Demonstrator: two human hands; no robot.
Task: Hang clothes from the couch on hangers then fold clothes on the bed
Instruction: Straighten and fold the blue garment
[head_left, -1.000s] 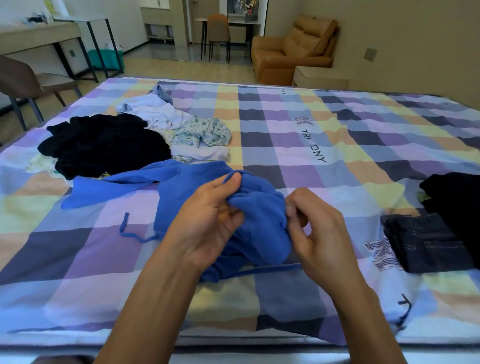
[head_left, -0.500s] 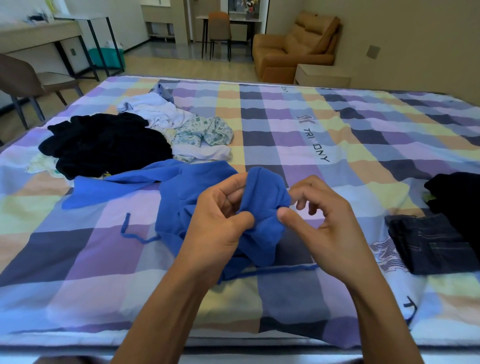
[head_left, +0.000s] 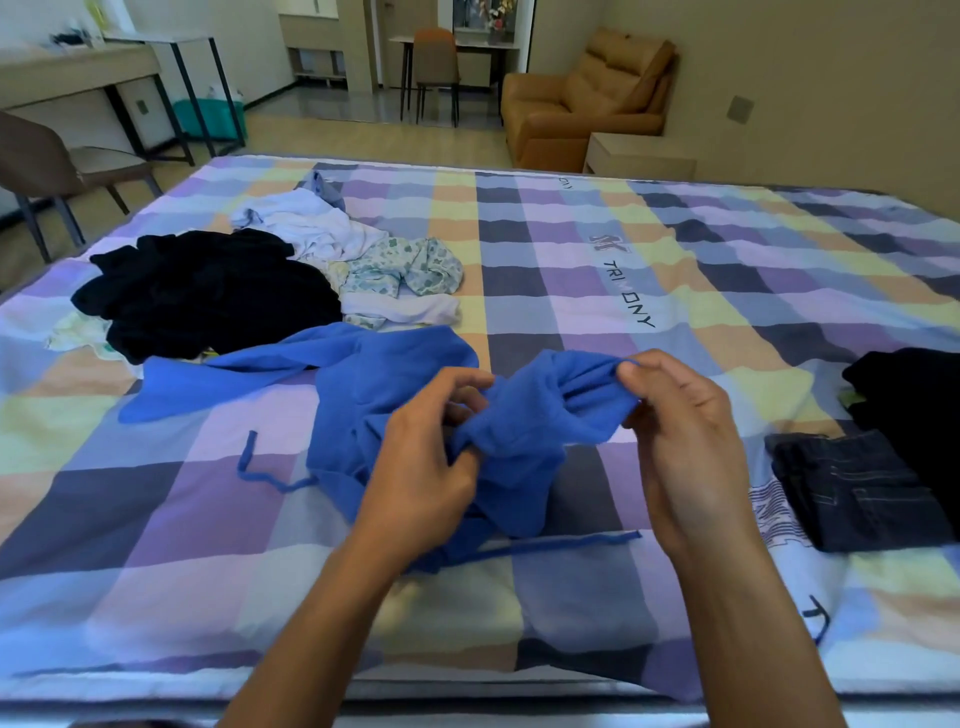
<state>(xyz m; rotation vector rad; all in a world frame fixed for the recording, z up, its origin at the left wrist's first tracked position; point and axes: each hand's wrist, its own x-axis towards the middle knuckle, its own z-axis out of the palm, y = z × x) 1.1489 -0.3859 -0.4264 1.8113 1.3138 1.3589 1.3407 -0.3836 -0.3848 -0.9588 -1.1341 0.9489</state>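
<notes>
A blue garment with drawstrings (head_left: 363, 384) lies crumpled on the checked bed (head_left: 571, 260). My left hand (head_left: 426, 462) pinches a bunched part of it near the bed's front edge. My right hand (head_left: 680, 431) grips its edge between thumb and fingers and holds that part stretched out to the right. One blue sleeve or leg trails off to the left. A pile of unfolded clothes sits behind it: a black garment (head_left: 208, 291), white clothes (head_left: 306, 223) and a green-patterned piece (head_left: 405, 270).
Folded dark jeans (head_left: 852, 488) and a black garment (head_left: 914, 395) lie at the bed's right side. Beyond the bed stand an orange couch (head_left: 582, 98), a small side table (head_left: 639, 156), a desk with a chair (head_left: 47, 166) and a far dining chair (head_left: 436, 67).
My hands have drawn apart: the right hand pulled the blue fabric's edge out to the right, spreading the bunched part that was balled between both hands.
</notes>
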